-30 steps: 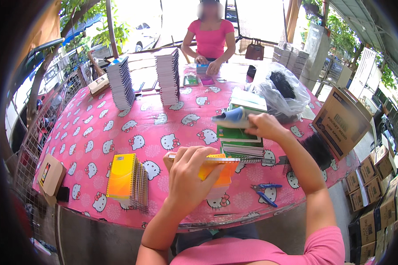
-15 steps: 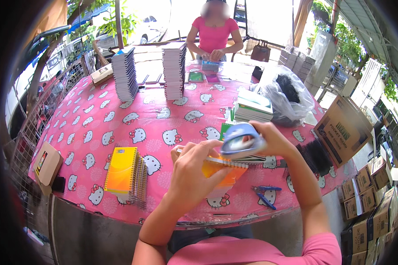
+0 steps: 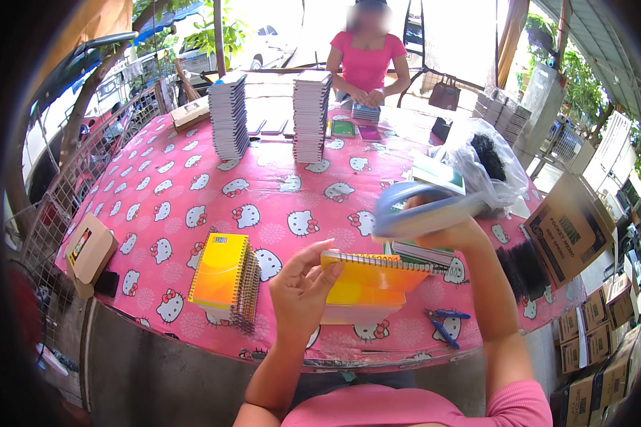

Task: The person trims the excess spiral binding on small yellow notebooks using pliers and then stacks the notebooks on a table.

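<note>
My left hand point(image 3: 298, 293) is closed on the left end of a yellow-orange notebook point(image 3: 370, 285), thumb on the near side. A dark spiral wire point(image 3: 406, 263) runs along its raised top edge and sticks out past the right end. My right hand point(image 3: 454, 231) grips a blue-and-pale tool with a looped handle point(image 3: 413, 213), held above the wire and apart from it; motion blurs it, so its kind is unclear. Blue-handled pliers point(image 3: 449, 327) lie to the right of the notebook. A stack of yellow spiral notebooks point(image 3: 221, 274) stands to the left.
Two tall notebook stacks point(image 3: 312, 121) rise at the back of the pink-covered table point(image 3: 192, 178). Behind my right hand are pale notebooks point(image 3: 438, 173) and a plastic bag point(image 3: 470, 153). Black wire coils point(image 3: 523, 270) and a carton point(image 3: 570, 228) sit at right. A person point(image 3: 367, 60) works opposite.
My right hand has lifted the blue tool off the wire edge, and the tool has turned. My left fingers have spread back from across the top edge. The whole view has shifted slightly.
</note>
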`<state>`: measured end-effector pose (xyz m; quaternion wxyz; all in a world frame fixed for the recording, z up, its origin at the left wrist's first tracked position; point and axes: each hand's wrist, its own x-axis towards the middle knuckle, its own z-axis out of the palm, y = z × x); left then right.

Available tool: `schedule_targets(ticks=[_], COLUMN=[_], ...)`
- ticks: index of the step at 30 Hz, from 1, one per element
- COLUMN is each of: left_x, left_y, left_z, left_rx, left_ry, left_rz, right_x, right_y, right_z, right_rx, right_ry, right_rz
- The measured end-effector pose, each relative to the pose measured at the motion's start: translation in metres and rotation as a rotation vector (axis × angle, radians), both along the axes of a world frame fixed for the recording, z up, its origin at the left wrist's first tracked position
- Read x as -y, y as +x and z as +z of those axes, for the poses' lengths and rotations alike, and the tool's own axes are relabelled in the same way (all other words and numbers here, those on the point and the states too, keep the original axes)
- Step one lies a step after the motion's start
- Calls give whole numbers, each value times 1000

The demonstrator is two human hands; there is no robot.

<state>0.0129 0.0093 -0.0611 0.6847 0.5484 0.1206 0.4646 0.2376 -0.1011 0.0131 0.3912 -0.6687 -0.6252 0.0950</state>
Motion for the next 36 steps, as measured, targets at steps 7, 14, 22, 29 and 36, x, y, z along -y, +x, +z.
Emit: schedule_targets(ticks=[7, 14, 22, 29, 36], left_x=[-5, 0, 25, 36, 46], left_y=[-5, -3, -13, -13, -11], left_z=[-4, 26, -14, -20, -10], left_rx=[-28, 125, -81, -111, -120], left_ry=[-34, 425, 933, 767, 810], left_rz=[-15, 24, 95, 144, 118], right_x=[7, 56, 174, 146, 106], right_y=[8, 35, -63, -97, -128], right_z=[-30, -77, -169, -112, -53], right_rx=[283, 686, 492, -2, 275], right_ry=[66, -73, -266, -68, 150], right_rz=[-424, -670, -723, -534, -270])
